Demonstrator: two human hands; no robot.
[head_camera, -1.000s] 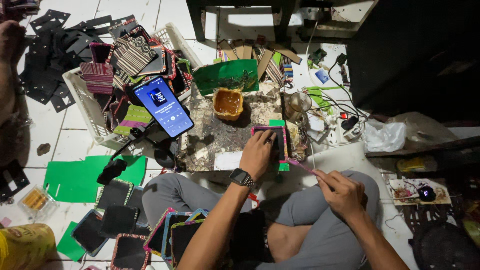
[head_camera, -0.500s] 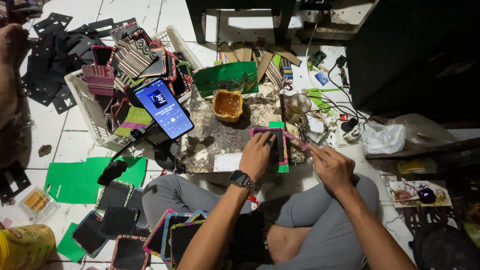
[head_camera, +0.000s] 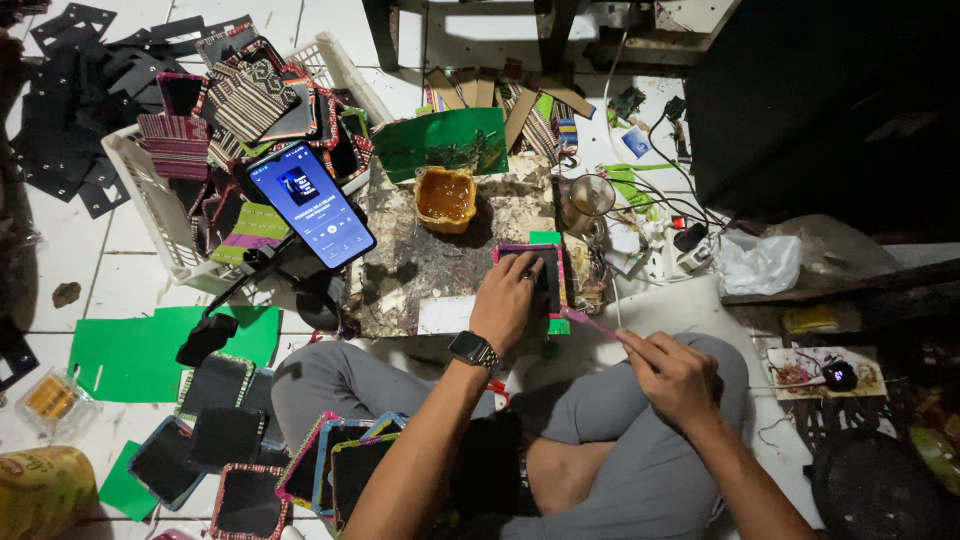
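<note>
Pressing down with your left hand (head_camera: 508, 300), you pin a small black panel with a pink woven border (head_camera: 545, 280) flat at the right edge of the stained work board (head_camera: 420, 265). Your fingers are spread and lie on top of it rather than closing around it. Your right hand (head_camera: 672, 372), off the board's right edge and above your knee, is pinched shut on the end of a thin pink strip (head_camera: 590, 322) that runs back to the panel's lower right corner.

Judging by that loose strip, the border on this piece is only partly laid. Finished-looking bordered panels (head_camera: 330, 465) lie stacked below the board by your left knee, and more fill the white basket (head_camera: 140, 180) to the board's left. The yellow glue pot (head_camera: 446, 197) sits open at the board's top edge.
</note>
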